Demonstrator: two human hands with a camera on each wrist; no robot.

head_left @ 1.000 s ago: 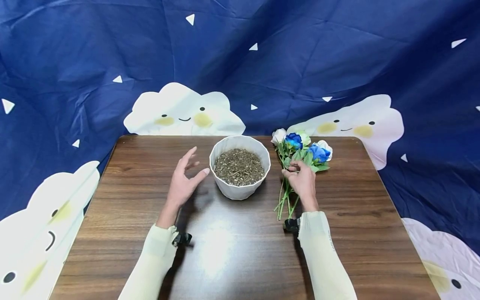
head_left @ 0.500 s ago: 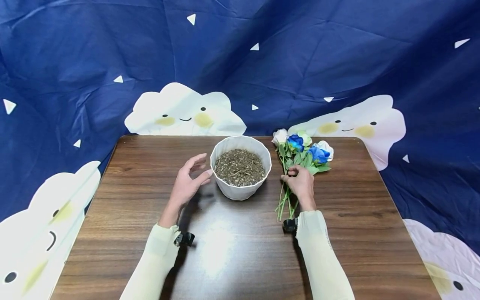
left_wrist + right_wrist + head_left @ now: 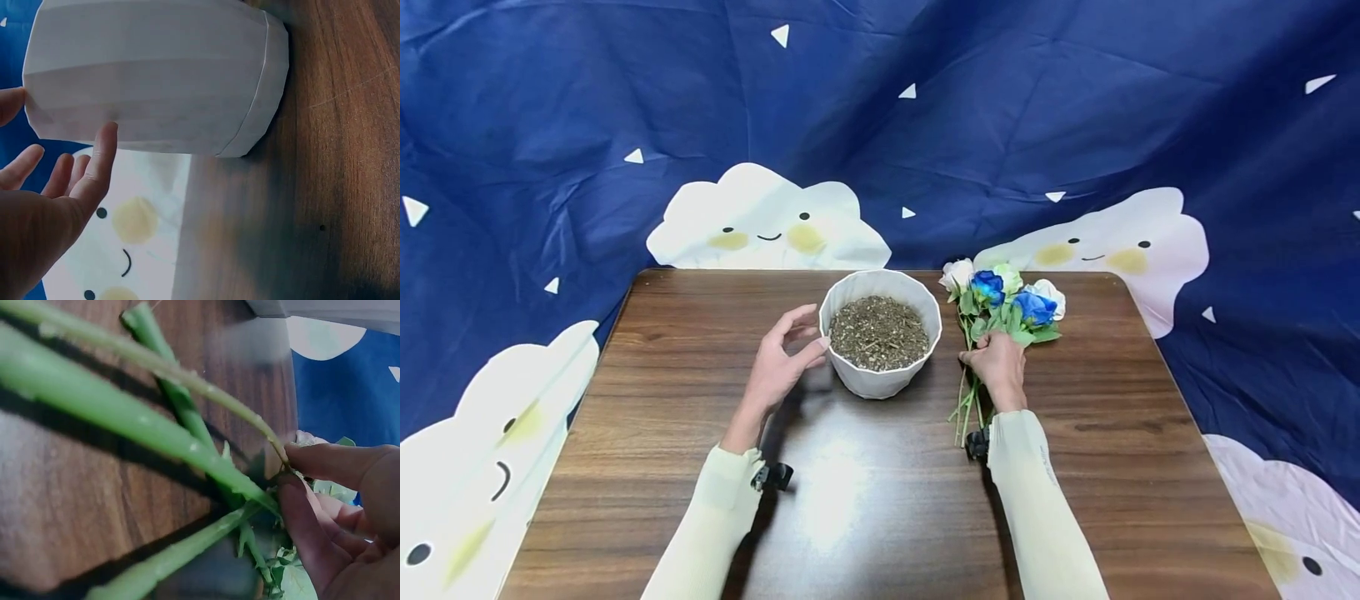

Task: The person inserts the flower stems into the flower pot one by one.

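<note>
A white faceted flower pot (image 3: 874, 385) stands on the table, filled with brown soil (image 3: 880, 333). Beside its left wall is my left hand (image 3: 778, 362), fingers loosely bent; the thumb is at the rim and, in the left wrist view, the hand (image 3: 56, 212) does not wrap round the pot (image 3: 144, 62). To the pot's right lies a bunch of artificial flowers, among them a blue one (image 3: 1037, 308) and a pale pink one (image 3: 957, 275). My right hand (image 3: 1000, 367) is over their stems. Up close, its thumb and forefinger pinch a thin flower stem (image 3: 187, 377).
Thicker green stems (image 3: 144, 422) cross beneath the pinched one, their cut ends toward the person. The wooden table (image 3: 865, 533) has its back edge just behind the pot and blossoms. A blue curtain (image 3: 880, 125) with smiling clouds hangs behind it.
My left hand has shifted slightly right, bringing its thumb to the pot's rim. My right hand has lowered onto the stems, and its fingers have closed on one. Pot and flowers have hardly moved.
</note>
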